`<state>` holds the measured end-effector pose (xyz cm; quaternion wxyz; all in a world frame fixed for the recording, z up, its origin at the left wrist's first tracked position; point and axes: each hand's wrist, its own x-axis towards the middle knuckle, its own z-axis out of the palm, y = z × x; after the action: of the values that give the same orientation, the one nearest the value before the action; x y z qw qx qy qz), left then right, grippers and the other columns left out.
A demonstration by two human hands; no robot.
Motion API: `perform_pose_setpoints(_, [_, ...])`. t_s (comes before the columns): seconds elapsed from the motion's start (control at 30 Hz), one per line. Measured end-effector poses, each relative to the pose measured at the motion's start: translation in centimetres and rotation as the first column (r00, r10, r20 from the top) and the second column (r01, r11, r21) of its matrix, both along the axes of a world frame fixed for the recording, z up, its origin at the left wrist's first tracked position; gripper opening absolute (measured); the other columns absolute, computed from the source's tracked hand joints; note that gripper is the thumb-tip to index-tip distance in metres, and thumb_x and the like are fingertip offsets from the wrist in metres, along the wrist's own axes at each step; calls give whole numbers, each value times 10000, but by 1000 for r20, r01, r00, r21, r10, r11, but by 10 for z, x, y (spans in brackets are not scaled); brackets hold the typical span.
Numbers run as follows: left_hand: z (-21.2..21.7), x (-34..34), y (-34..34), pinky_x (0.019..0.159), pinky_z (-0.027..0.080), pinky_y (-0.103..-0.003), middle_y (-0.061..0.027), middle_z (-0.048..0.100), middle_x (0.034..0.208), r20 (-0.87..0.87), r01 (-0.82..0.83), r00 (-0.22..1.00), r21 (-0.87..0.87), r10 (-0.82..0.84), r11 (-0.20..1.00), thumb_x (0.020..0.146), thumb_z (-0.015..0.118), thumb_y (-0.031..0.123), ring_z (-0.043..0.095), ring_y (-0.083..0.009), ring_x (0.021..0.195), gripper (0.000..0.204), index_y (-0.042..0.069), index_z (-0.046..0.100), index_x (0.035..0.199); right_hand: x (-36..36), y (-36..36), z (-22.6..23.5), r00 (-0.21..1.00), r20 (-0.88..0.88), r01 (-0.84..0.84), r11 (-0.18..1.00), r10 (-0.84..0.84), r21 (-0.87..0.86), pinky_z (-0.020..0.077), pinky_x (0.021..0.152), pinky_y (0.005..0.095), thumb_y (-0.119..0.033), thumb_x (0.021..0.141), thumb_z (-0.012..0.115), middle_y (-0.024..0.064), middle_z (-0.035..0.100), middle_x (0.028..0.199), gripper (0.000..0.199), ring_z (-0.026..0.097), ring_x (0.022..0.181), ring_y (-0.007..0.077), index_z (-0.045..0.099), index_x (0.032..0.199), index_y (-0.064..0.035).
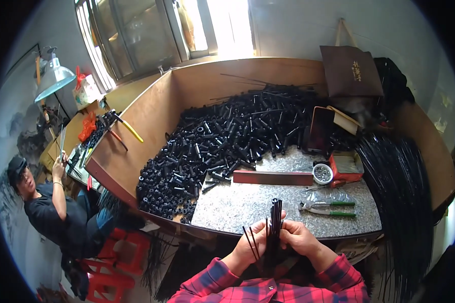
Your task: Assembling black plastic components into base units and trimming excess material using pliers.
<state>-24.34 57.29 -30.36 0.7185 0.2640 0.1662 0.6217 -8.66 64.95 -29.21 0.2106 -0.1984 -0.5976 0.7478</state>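
Observation:
Just in front of the work surface's near edge, my left hand (248, 246) is closed round a bundle of thin black rods (275, 217). Two or three rods splay out to the left between its fingers. My right hand (301, 238) presses against the bundle's right side with bent fingers, its fingertips partly hidden. The rods stand roughly upright, their top ends close together. Beyond my hands lies a speckled stone slab (242, 212). Pliers with green handles (333, 208) rest on it, to the right of the bundle.
A heap of black tubular parts (227, 131) fills the wooden-walled bin (136, 121). On the slab are a reddish bar (273, 178) and a white cup of small metal pieces (322, 173). Long black strands (399, 177) hang at right. Another person (55, 207) sits left near red stools (108, 283).

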Motion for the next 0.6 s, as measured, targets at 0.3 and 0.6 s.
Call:
perform_pose_setpoints(0.3, [-5,-3,-2,808,535,-294,-80,519,1299,187,162,970,-19,-156,987,909,602,147,618,-158,978,471,4,433,1325,5,-15,-5,999,-13,36,998,-37,-58,382,523,194,-195,953,551,-53,538,672,135,490,563,40,606,912,-78])
perform_pose_setpoints(0.6, [8,4,-6,816,492,-226,-39,639,1006,-4,-336,942,-39,336,941,960,507,90,622,-107,910,176,29,599,1098,-12,-26,6,969,-58,244,964,-239,108,312,481,181,-119,968,509,-68,480,670,112,399,559,7,550,880,-61])
